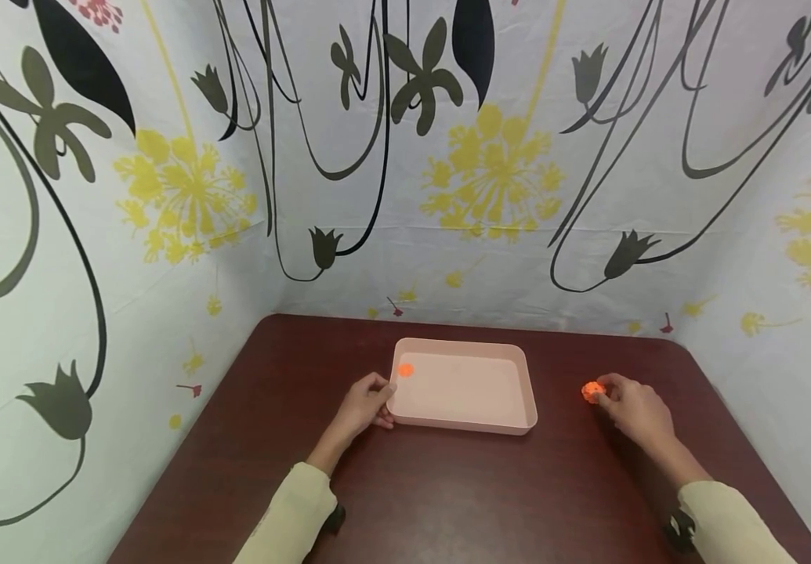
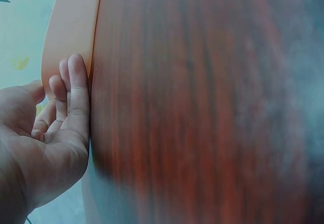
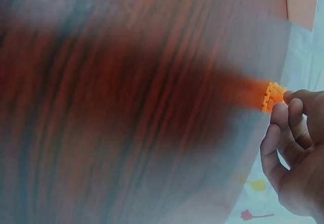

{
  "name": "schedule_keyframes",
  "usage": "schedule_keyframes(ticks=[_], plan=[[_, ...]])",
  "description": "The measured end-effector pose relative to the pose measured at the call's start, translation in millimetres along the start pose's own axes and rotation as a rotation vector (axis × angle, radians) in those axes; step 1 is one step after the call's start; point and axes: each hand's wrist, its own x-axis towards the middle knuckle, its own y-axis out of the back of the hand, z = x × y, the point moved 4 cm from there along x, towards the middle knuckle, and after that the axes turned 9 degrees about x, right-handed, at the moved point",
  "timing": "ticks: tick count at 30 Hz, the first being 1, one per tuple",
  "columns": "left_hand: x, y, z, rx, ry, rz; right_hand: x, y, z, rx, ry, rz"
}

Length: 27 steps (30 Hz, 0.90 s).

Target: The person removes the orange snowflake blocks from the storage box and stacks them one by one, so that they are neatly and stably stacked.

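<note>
A shallow pink rectangular tray (image 1: 457, 425) rests on the table, a flat orange round spot (image 1: 406, 370) on its floor near the left end. At the tray's left side my left hand (image 1: 364, 403) holds the edge, thumb at the rim and fingers along the outer wall. In the left wrist view, those fingers (image 2: 77, 89) lie against the wall near a corner. Right of the tray, my right hand (image 1: 636, 407) pinches a small bright orange piece with a toothed, bumpy edge (image 1: 592, 392) between thumb and fingertips. The right wrist view shows this orange piece (image 3: 272, 97) edge-on.
The dark reddish-brown wooden table (image 1: 447, 493) has rounded far corners. White cloth (image 1: 405, 196) printed with flowers and vines hangs behind it and along both sides. Dark wrist straps (image 1: 334, 519) show at the sleeve cuffs.
</note>
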Motion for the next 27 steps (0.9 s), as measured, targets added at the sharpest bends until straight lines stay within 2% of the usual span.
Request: schedule_keyframes(ticks=[15, 23, 27], plan=[[3.5, -1.4, 2.0, -0.004, 0.003, -0.005, -0.7, 5, -6, 0.009, 0.032, 0.011], [0.5, -1.5, 2.1, -0.046, -0.008, 0.003, -1.1, -5, -36, 0.01, 0.081, 0.045], [-1.1, -1.1, 2.4, -0.042, -0.013, 0.002, -0.3, -17, -55, 0.033, 0.134, 0.094]])
